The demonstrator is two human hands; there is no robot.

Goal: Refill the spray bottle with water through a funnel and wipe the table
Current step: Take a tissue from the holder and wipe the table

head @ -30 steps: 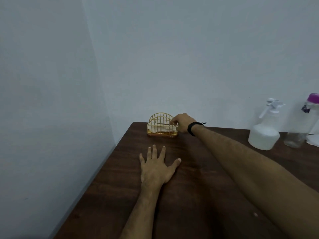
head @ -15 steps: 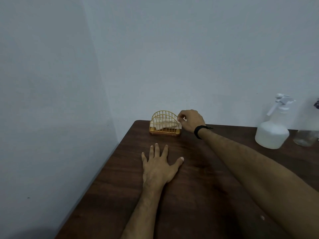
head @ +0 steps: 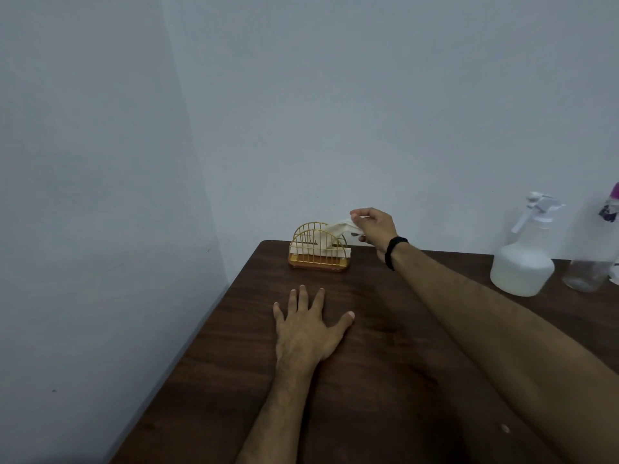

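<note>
Fingertips of the right hand (head: 375, 226) pinch a white paper napkin (head: 338, 229), half out of the gold wire holder (head: 318, 249) (for wiping, likely). Nearer than the holder, the left hand (head: 306, 333) lies flat, grip empty, on the dark wooden table (head: 385, 380).

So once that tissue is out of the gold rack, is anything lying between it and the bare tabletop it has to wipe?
Nothing visible. The right hand pinches the tissue above the rack. The table in front is bare except for the left hand, lying flat. The spray bottle stands off to the right.
</note>
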